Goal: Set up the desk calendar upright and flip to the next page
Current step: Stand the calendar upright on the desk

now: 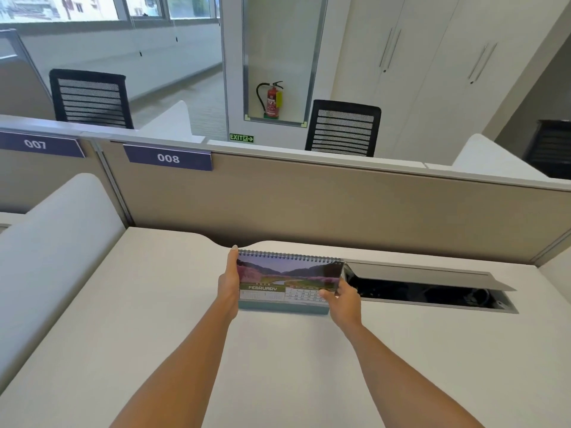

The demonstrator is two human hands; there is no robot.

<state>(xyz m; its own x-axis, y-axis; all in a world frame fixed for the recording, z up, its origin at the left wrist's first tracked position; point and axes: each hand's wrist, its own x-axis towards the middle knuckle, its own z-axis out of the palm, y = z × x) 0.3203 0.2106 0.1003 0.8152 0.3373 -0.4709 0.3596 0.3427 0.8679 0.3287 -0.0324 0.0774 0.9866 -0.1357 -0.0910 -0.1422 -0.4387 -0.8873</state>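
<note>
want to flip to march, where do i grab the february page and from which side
Take the page by its lower right corner, coming from the right. The spiral binds only its top edge, so the bottom swings free and lifts up and over. The right hand pinches there; the left hand lies flat on the left edge to steady the calendar.

teal-based calendar (289,281), pink-green pic

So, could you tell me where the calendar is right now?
In the head view the calendar stands on the desk near the partition, between the left hand and right hand, with the open cable hatch to its right.
</note>
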